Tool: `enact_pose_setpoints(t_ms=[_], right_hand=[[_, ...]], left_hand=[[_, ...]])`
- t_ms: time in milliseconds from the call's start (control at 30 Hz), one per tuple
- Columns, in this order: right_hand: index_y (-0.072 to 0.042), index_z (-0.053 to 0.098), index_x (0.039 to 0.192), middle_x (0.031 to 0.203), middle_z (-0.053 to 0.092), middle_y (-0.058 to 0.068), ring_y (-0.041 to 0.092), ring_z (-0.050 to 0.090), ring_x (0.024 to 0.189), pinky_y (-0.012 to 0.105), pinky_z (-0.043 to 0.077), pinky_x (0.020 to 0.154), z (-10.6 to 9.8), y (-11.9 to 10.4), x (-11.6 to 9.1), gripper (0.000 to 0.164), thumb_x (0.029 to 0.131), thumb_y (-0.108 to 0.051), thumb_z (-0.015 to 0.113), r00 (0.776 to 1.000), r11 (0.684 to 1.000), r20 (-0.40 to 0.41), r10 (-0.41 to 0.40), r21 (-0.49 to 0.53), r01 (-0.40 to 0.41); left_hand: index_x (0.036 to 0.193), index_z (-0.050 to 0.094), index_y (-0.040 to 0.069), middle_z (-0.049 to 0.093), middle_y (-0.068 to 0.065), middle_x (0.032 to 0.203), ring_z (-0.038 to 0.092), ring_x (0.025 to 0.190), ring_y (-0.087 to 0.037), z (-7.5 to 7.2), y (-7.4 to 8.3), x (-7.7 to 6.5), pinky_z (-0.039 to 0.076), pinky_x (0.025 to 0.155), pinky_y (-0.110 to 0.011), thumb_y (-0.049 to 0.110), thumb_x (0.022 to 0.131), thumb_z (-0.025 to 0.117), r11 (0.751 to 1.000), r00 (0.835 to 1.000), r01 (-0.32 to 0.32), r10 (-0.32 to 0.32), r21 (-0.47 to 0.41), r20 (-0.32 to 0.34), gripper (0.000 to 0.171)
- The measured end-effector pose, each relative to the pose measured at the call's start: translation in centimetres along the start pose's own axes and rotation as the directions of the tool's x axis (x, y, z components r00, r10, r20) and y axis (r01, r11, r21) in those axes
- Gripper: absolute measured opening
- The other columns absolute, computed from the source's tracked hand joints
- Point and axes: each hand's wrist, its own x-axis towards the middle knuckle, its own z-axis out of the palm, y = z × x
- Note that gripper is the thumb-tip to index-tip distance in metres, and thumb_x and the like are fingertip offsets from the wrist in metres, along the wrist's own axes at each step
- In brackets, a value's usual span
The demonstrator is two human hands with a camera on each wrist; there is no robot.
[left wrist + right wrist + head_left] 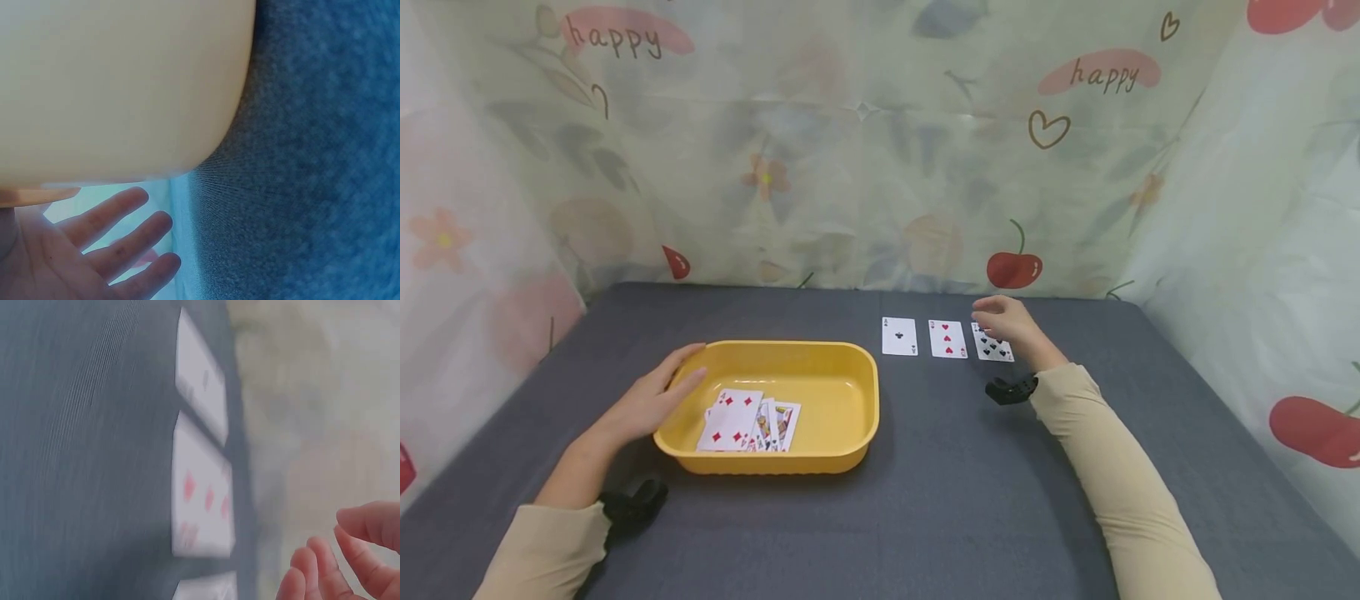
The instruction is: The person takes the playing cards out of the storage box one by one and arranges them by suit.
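My left hand [655,396] lies at the left rim of a yellow plastic basin [850,392], with its thumb over the rim. In the left wrist view its fingers [128,247] stretch out straight beside the basin's wall. A four of diamonds [730,421] lies in the basin on top of several other playing cards, including face cards [786,423]. My right hand [1009,323] hovers over a black-suited card [997,352] and partly hides it. Its fingers are loosely bent, thumb and index apart, holding nothing in the right wrist view.
Left of that card, a three of hearts [947,339] and an ace of clubs [898,337] lie face up in a row on the dark grey tablecloth [940,483]. A printed curtain [865,167] hangs behind the table's far edge and along both sides.
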Motion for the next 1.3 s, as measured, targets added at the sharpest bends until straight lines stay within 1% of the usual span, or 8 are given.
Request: enact_pose_setpoints(t_ms=[133, 333, 600, 767, 900, 1100, 1233, 1300], right_hand=[[0.002, 0.043, 0.133, 0.137, 0.046, 0.022, 0.036, 0.048, 0.124, 0.046, 0.040, 0.104, 1.8, -3.1, -1.0, 0.043, 0.095, -0.017, 0.051, 0.990, 0.994, 0.089, -0.107, 0.048, 0.103], [-0.005, 0.050, 0.127, 0.129, 0.054, 0.016, 0.031, 0.055, 0.114, 0.043, 0.045, 0.100, 5.4, -7.5, -2.4, 0.037, 0.093, -0.021, 0.056, 0.955, 0.978, 0.210, -0.207, 0.048, 0.202], [-0.010, 0.057, 0.118, 0.119, 0.060, 0.010, 0.027, 0.058, 0.109, 0.039, 0.050, 0.093, 10.0, -11.9, -3.8, 0.029, 0.092, -0.022, 0.058, 0.878, 0.947, 0.366, -0.309, 0.037, 0.318], [-0.007, 0.059, 0.116, 0.115, 0.063, 0.012, 0.033, 0.058, 0.107, 0.044, 0.049, 0.094, 12.9, -13.4, -4.3, 0.027, 0.091, -0.018, 0.059, 0.830, 0.933, 0.443, -0.339, 0.041, 0.358], [-0.004, 0.059, 0.117, 0.112, 0.063, 0.014, 0.035, 0.058, 0.107, 0.041, 0.050, 0.091, 15.0, -14.1, -4.3, 0.028, 0.091, -0.014, 0.059, 0.793, 0.921, 0.498, -0.351, 0.030, 0.389], [-0.002, 0.058, 0.120, 0.111, 0.063, 0.012, 0.024, 0.061, 0.100, 0.031, 0.053, 0.084, 17.7, -14.5, -3.8, 0.031, 0.091, -0.014, 0.060, 0.755, 0.907, 0.552, -0.354, 0.007, 0.421], [-0.001, 0.058, 0.119, 0.111, 0.064, 0.011, 0.015, 0.060, 0.096, 0.021, 0.051, 0.078, 19.2, -14.6, -3.4, 0.032, 0.089, -0.013, 0.062, 0.737, 0.900, 0.577, -0.352, -0.006, 0.436], [-0.001, 0.059, 0.118, 0.110, 0.064, 0.011, 0.013, 0.060, 0.095, 0.020, 0.051, 0.077, 19.9, -14.7, -3.2, 0.032, 0.088, -0.013, 0.063, 0.731, 0.900, 0.589, -0.344, -0.015, 0.436]], left_hand=[[0.149, 0.014, 0.008, 0.022, -0.027, 0.150, 0.028, 0.132, -0.046, 0.0, -0.1, 0.0, 0.028, 0.103, -0.064, 0.050, 0.098, 0.034, 1.000, 1.000, -0.005, 0.005, -0.003, 0.001, 0.070], [0.149, 0.014, 0.008, 0.021, -0.028, 0.150, 0.027, 0.133, -0.047, 0.0, -0.1, 0.1, 0.027, 0.103, -0.064, 0.050, 0.098, 0.034, 1.000, 1.000, -0.008, 0.008, -0.002, 0.000, 0.070], [0.149, 0.015, 0.008, 0.021, -0.028, 0.150, 0.025, 0.134, -0.048, -0.1, 0.0, 0.0, 0.025, 0.104, -0.065, 0.050, 0.098, 0.035, 1.000, 1.000, -0.011, 0.011, -0.005, 0.004, 0.070], [0.149, 0.015, 0.009, 0.021, -0.028, 0.150, 0.024, 0.134, -0.049, -0.2, 0.0, 0.0, 0.024, 0.104, -0.065, 0.051, 0.097, 0.035, 1.000, 1.000, -0.003, 0.003, -0.002, 0.000, 0.070], [0.149, 0.015, 0.008, 0.021, -0.028, 0.150, 0.025, 0.134, -0.049, -0.1, 0.0, 0.0, 0.024, 0.104, -0.065, 0.051, 0.097, 0.035, 1.000, 1.000, -0.002, 0.002, -0.002, 0.004, 0.070], [0.149, 0.014, 0.008, 0.021, -0.028, 0.150, 0.026, 0.134, -0.048, -0.1, 0.0, 0.0, 0.025, 0.104, -0.065, 0.051, 0.097, 0.034, 1.000, 1.000, 0.002, -0.001, -0.006, 0.009, 0.070], [0.149, 0.014, 0.008, 0.021, -0.028, 0.150, 0.026, 0.134, -0.048, -0.1, 0.1, 0.1, 0.025, 0.103, -0.065, 0.051, 0.097, 0.034, 1.000, 1.000, 0.007, -0.007, 0.001, 0.009, 0.070], [0.149, 0.015, 0.008, 0.021, -0.028, 0.150, 0.026, 0.134, -0.049, -0.2, 0.1, 0.1, 0.025, 0.103, -0.065, 0.051, 0.097, 0.034, 1.000, 1.000, 0.008, -0.008, 0.005, 0.006, 0.070]])
